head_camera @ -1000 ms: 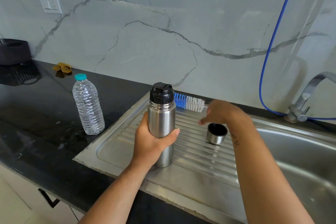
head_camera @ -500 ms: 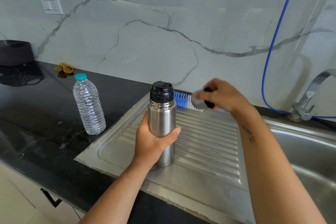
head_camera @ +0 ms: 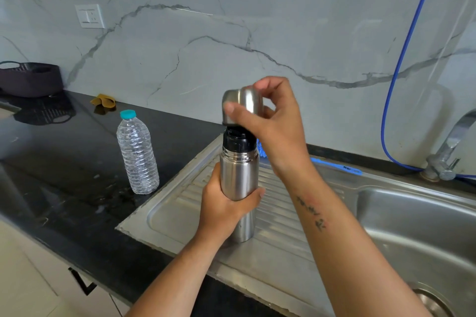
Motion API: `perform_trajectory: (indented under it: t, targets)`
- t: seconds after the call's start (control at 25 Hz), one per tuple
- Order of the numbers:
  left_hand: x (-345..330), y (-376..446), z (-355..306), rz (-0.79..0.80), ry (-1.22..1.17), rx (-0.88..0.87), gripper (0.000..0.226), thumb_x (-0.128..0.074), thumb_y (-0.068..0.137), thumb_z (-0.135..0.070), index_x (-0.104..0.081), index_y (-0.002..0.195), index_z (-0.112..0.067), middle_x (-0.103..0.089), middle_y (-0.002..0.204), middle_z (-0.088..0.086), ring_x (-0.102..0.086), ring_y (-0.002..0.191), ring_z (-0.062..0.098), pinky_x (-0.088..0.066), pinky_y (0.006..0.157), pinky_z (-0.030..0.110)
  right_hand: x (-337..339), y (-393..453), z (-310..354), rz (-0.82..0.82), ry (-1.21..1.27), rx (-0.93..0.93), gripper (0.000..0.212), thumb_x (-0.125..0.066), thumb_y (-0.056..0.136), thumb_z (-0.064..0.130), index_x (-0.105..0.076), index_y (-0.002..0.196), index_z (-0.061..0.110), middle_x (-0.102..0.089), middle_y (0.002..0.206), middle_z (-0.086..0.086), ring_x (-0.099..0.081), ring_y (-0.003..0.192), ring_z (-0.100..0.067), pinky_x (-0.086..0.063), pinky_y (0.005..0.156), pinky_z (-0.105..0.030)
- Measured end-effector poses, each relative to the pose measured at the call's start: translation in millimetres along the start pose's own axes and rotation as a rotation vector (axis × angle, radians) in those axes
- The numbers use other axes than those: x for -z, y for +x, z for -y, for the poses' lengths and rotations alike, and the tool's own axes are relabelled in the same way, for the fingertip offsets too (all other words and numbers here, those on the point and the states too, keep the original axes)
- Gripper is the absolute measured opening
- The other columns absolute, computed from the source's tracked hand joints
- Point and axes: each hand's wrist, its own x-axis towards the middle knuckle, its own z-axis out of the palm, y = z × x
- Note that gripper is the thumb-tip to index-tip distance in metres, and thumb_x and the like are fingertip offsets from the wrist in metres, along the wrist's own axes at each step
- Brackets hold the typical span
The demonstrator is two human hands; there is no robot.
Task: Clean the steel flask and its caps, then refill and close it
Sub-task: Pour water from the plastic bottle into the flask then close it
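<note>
Your right hand [head_camera: 270,121] pinched the steel cap [head_camera: 240,105], thumb across its front and fingers curled behind, open end down. The cap sat just above the black stopper [head_camera: 238,142], tilted a little; whether the rim touched the stopper, cannot tell. Your left hand [head_camera: 226,203] gripped the flask [head_camera: 238,177] round its middle, thumb tip showing on the flask's right side. The flask stood upright, its base on the ribbed drainboard [head_camera: 180,203] of the steel sink [head_camera: 417,224], stopper seated in its neck.

Behind your right wrist lay a bottle brush [head_camera: 334,166] at the back of the drainboard, blue handle and a bit of blue bristle visible, the rest hidden by your hand. A clear plastic bottle [head_camera: 137,154] with a teal lid stood upright on the black worktop [head_camera: 51,175], just left of the drainboard and well apart from the flask. Wet patches showed on the worktop near the bottle's base. Farther back left were a small yellow cloth [head_camera: 104,101] and a dark basket [head_camera: 29,78] by the wall. A tap [head_camera: 448,147] stood at right behind the basin, with a blue hose [head_camera: 401,59] running up the marble wall. A white switch plate [head_camera: 90,16] was on the wall at upper left.
</note>
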Motion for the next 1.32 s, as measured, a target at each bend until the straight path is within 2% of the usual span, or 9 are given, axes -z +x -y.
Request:
perform_trajectory:
  t: [0.24, 0.4, 0.56, 0.76, 0.96, 1.0, 1.12, 1.2, 1.32]
  targets:
    - [0, 0, -3, 0.021, -0.033, -0.019, 0.060, -0.092, 0.071, -0.018, -0.062, 0.121, -0.029, -0.074, 0.102, -0.003, -0.073, 0.094, 0.018, -0.061, 0.074, 0.028, 22, 5, -3, 0.321, -0.145, -0.078, 0.058, -0.088, 0.077, 0.018, -0.052, 0.122, 0.026, -0.073, 0.115, -0.002, -0.072, 0.099, -0.022, -0.062, 0.086, -0.040]
    - [1, 0, -1, 0.026, -0.041, -0.017, 0.057, -0.092, 0.071, -0.018, -0.063, 0.119, -0.026, -0.073, 0.098, -0.002, -0.073, 0.091, 0.019, -0.060, 0.071, 0.029, 30, 6, -4, 0.504, -0.352, -0.031, 0.054, -0.087, 0.080, 0.021, -0.060, 0.126, 0.033, -0.068, 0.116, 0.011, -0.070, 0.101, -0.016, -0.061, 0.089, -0.041]
    - [0, 0, -1, 0.039, -0.069, -0.003, 0.057, -0.091, 0.074, -0.015, -0.063, 0.122, -0.026, -0.074, 0.099, 0.000, -0.074, 0.091, 0.020, -0.061, 0.071, 0.029, 28, 6, 2, 0.501, -0.482, 0.016, 0.058, -0.090, 0.075, 0.027, -0.057, 0.122, 0.035, -0.067, 0.112, 0.015, -0.069, 0.096, -0.011, -0.061, 0.084, -0.036]
    - [-1, 0, -3, 0.042, -0.081, -0.008, 0.060, -0.089, 0.077, -0.009, -0.061, 0.128, -0.024, -0.076, 0.106, -0.003, -0.074, 0.100, 0.016, -0.059, 0.077, 0.024, 14, 1, 3, 0.410, -0.845, 0.137, 0.063, -0.082, 0.071, 0.062, -0.050, 0.118, 0.035, -0.063, 0.105, 0.015, -0.064, 0.087, -0.007, -0.059, 0.074, -0.030]
    - [1, -1, -1, 0.041, -0.078, 0.008, 0.057, -0.091, 0.072, -0.019, -0.063, 0.121, -0.024, -0.073, 0.100, 0.002, -0.073, 0.092, 0.021, -0.060, 0.071, 0.028, 33, 3, 17, 0.611, -0.645, 0.008, 0.059, -0.076, 0.088, 0.029, -0.052, 0.141, 0.037, -0.062, 0.124, 0.024, -0.062, 0.109, 0.002, -0.055, 0.093, -0.021]
    - [1, -1, -1, 0.040, -0.076, 0.011, 0.056, -0.091, 0.071, -0.020, -0.064, 0.120, -0.024, -0.073, 0.099, 0.002, -0.073, 0.091, 0.021, -0.060, 0.070, 0.028, 36, 3, 18, 0.600, -0.652, 0.014, 0.059, -0.078, 0.087, 0.031, -0.053, 0.140, 0.038, -0.063, 0.124, 0.024, -0.063, 0.108, 0.002, -0.056, 0.094, -0.023]
    - [0, -1, 0, 0.042, -0.084, 0.022, 0.055, -0.092, 0.075, -0.015, -0.064, 0.122, -0.025, -0.074, 0.101, 0.002, -0.074, 0.093, 0.020, -0.060, 0.071, 0.027, 28, 3, 17, 0.428, -0.902, 0.073, 0.065, -0.079, 0.072, 0.066, -0.055, 0.124, 0.036, -0.065, 0.106, 0.018, -0.065, 0.091, -0.004, -0.058, 0.080, -0.030]
    - [1, 0, -1, 0.053, -0.094, 0.008, 0.056, -0.090, 0.077, -0.012, -0.062, 0.125, -0.024, -0.075, 0.104, 0.003, -0.074, 0.097, 0.020, -0.060, 0.075, 0.027, 22, 1, 14, 0.411, -1.024, 0.105, 0.070, -0.071, 0.071, 0.077, -0.048, 0.120, 0.032, -0.061, 0.097, 0.015, -0.062, 0.083, -0.006, -0.056, 0.072, -0.029]
    - [1, 0, -1, 0.057, -0.087, 0.001, 0.057, -0.090, 0.075, -0.016, -0.063, 0.124, -0.024, -0.074, 0.102, 0.003, -0.074, 0.095, 0.021, -0.061, 0.073, 0.029, 30, 2, 16, 0.554, -0.747, 0.029, 0.061, -0.076, 0.085, 0.050, -0.046, 0.133, 0.029, -0.063, 0.116, 0.015, -0.066, 0.099, -0.005, -0.059, 0.087, -0.030]
